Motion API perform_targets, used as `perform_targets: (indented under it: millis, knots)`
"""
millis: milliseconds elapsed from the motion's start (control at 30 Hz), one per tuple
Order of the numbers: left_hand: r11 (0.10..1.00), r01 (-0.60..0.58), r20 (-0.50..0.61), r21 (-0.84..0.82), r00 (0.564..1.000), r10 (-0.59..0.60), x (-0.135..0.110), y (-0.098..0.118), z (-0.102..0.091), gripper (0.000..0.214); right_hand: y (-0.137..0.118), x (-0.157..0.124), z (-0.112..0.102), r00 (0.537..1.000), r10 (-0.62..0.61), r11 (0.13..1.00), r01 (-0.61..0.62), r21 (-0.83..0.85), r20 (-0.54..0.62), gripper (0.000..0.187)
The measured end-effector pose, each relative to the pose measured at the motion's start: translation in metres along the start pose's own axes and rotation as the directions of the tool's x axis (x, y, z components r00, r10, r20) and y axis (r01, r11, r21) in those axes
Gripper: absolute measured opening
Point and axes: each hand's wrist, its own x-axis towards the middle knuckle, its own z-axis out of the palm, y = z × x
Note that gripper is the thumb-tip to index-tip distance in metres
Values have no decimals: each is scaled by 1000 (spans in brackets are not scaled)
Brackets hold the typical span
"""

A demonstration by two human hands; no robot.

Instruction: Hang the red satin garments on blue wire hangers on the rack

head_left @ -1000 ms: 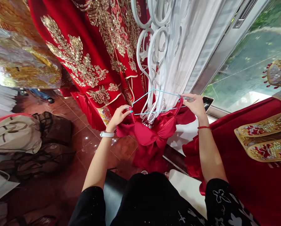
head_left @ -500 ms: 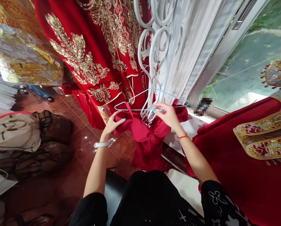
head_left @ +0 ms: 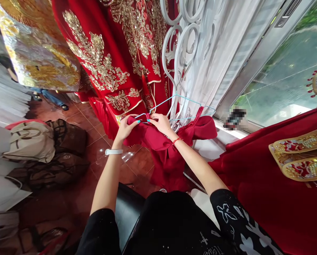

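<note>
A red dress [head_left: 160, 140] hangs from a light blue wire hanger [head_left: 176, 94] in front of me. My left hand [head_left: 126, 128] is closed on the dress's left-side sleeve, the thumb lying on top and the other fingers partly hidden behind the cloth. With thumb and fingers my right hand [head_left: 160, 124] pinches the left-side strap [head_left: 148, 116] where it loops over the hanger. The strap on the other side [head_left: 198, 115] also lies over the hanger, above a puffed off-shoulder sleeve [head_left: 205, 128].
A white scrollwork metal stand [head_left: 183, 46] rises behind the hanger. Red gowns with gold beading [head_left: 94, 60] hang at the upper left. Another red garment with gold trim [head_left: 254, 159] is at right, beside a glass door [head_left: 286, 63]. Bags [head_left: 32, 141] lie on the tiled floor.
My right hand has moved left from the hanger's middle to the left-side strap and closed on it. My left hand stays at the sleeve. The view has shifted slightly.
</note>
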Motion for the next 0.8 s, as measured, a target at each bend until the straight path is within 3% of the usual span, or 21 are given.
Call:
perform_targets:
  millis: [200, 333, 400, 467, 567, 600, 633, 700, 733, 767, 800]
  knots:
    - [978, -174, 336, 111, 933, 128, 38, 49, 7, 48, 4, -1, -1, 999, 53, 999, -53, -4, -8, 16]
    - [967, -216, 489, 137, 864, 124, 45, 62, 18, 48, 5, 4, -6, 993, 95, 995, -97, 19, 65, 16]
    - [966, -217, 508, 142, 854, 117, 44, 60, 22, 51, 3, 0, -11, 995, 38, 992, -49, 114, 94, 18]
    - [967, -206, 485, 152, 868, 108, 43, 56, 23, 56, 1, -13, -22, 998, -34, 973, 22, 231, 50, 22]
    - [967, -189, 438, 171, 894, 97, 39, 51, 20, 63, 9, -50, -55, 983, -49, 956, 97, 277, -177, 30]
    - [964, -205, 422, 171, 899, 116, 36, 52, 19, 64, 16, -66, -71, 951, -26, 966, 103, 236, -308, 29]
    - [957, -235, 395, 170, 906, 153, 33, 56, 18, 65, 27, -81, -89, 885, 9, 979, 86, 184, -465, 28]
    - [933, -312, 285, 179, 924, 254, 24, 67, 22, 63, 53, -108, -126, 636, 105, 992, -14, 125, -765, 27]
    - [920, -344, 219, 190, 928, 302, 20, 75, 27, 59, 67, -120, -143, 528, 154, 988, -83, 131, -835, 30]
    - [906, -370, 170, 203, 925, 340, 17, 82, 36, 54, 80, -129, -159, 499, 197, 980, -129, 152, -844, 35]
    - [896, -393, 158, 208, 917, 366, 16, 90, 49, 47, 91, -135, -171, 539, 239, 971, -154, 185, -808, 41]
